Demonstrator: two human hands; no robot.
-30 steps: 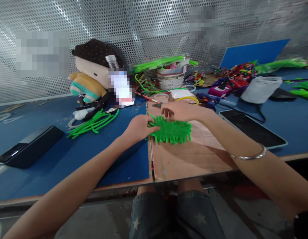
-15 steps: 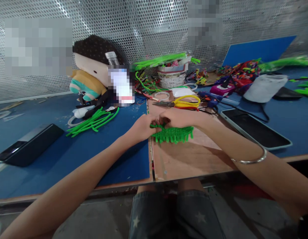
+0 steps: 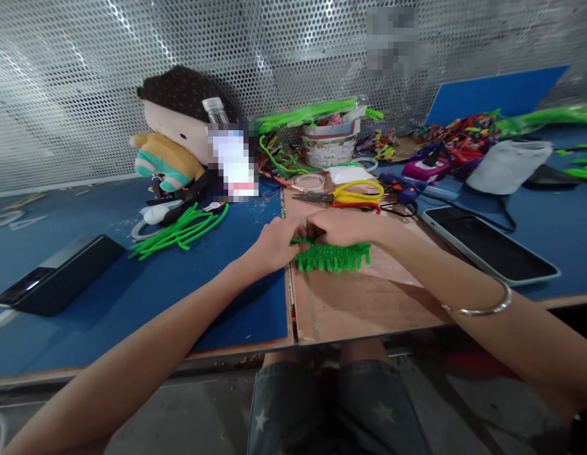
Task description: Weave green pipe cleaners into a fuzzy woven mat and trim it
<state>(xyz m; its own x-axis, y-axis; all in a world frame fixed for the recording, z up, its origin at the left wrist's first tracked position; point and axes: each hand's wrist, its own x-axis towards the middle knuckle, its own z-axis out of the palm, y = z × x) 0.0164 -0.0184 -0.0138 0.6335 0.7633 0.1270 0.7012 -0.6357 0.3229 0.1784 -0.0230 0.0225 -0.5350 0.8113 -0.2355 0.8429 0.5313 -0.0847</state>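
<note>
Both hands meet over a fringed piece of woven green pipe cleaners point(image 3: 333, 256), held just above the wooden board point(image 3: 350, 309). My left hand point(image 3: 277, 245) pinches its left end between thumb and fingers. My right hand point(image 3: 340, 227) is curled over the top edge of the piece, close against the left fingertips. The right fingertips are partly hidden behind the hand. Short green ends hang down along the lower edge. Scissors with yellow handles point(image 3: 357, 191) lie just beyond the right hand.
Loose green pipe cleaners point(image 3: 182, 232) and a black box-shaped device point(image 3: 60, 275) are on the left. A phone point(image 3: 490, 243) lies near the right forearm. Behind stand a white basket point(image 3: 328, 145), a plush doll point(image 3: 172, 129) and a glue gun point(image 3: 404, 188).
The view has shifted very slightly. Both hands keep nearly the same pose on the green piece, with only small finger movement.
</note>
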